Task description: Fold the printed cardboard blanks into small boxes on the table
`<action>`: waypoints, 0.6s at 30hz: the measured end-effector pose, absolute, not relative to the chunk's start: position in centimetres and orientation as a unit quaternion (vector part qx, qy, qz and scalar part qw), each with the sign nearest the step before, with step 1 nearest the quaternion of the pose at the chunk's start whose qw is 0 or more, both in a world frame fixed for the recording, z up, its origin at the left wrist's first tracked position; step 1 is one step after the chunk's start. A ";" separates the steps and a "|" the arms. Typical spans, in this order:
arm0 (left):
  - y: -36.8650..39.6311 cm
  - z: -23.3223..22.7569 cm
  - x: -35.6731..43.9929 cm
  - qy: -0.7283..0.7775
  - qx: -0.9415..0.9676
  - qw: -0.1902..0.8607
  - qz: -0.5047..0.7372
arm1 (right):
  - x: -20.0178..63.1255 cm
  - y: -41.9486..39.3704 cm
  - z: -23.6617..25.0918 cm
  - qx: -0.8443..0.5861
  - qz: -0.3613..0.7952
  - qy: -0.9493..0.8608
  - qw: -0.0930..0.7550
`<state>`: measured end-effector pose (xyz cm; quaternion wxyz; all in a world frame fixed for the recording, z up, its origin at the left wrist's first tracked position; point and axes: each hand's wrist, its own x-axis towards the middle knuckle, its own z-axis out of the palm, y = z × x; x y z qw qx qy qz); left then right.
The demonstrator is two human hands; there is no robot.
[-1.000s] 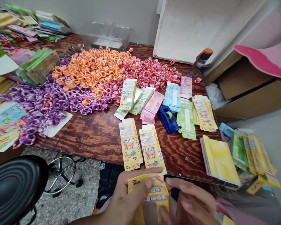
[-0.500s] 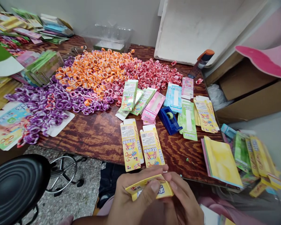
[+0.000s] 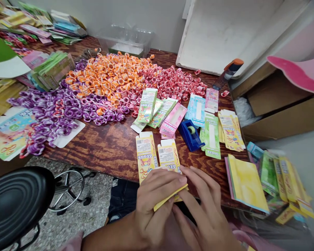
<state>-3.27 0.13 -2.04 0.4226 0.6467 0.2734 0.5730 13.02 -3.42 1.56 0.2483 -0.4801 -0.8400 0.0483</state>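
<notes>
My left hand [image 3: 155, 205] is closed around a small yellow cardboard box [image 3: 170, 198], tilted edge-on above the table's front edge. My right hand [image 3: 205, 205] grips the box's right end, its fingers bent over that side and partly hiding it. Most of the printed face is covered by the hands. Just beyond the fingers, two flat yellow boxes [image 3: 146, 153] lie side by side on the table, their lower parts behind my hands.
A blue tape dispenser [image 3: 191, 136] sits among green, pink and blue boxes. Behind them spreads a heap of orange, red and purple striped rings [image 3: 115, 76]. Yellow sheets [image 3: 247, 181] lie at the right corner; a black stool [image 3: 18, 205] stands at lower left.
The yellow box has turned from showing its printed face to nearly edge-on. My left fingers have folded over it, and my right hand has shifted up slightly with its fingers more spread.
</notes>
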 end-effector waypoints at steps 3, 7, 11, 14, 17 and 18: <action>1.1 -2.3 -3.8 0.260 0.692 0.398 0.544 | 13.2 -1.8 3.0 -0.476 0.041 -0.855 0.201; 2.1 -1.9 -4.4 0.239 0.744 0.365 0.507 | 13.3 -0.4 3.3 -0.461 0.081 -0.862 0.192; 2.2 -1.9 -4.4 0.253 0.753 0.314 0.519 | 12.7 -0.3 2.8 -0.452 0.099 -0.858 0.224; 1.6 -2.2 -4.3 0.275 0.745 0.306 0.525 | 11.9 -1.0 2.1 -0.480 0.062 -0.833 0.267; 1.1 -2.3 -4.3 0.297 0.715 0.348 0.529 | 11.5 -1.8 1.8 -0.494 0.010 -0.811 0.313; 1.0 -2.2 -4.3 0.302 0.702 0.370 0.528 | 11.5 -2.0 1.7 -0.494 -0.004 -0.810 0.316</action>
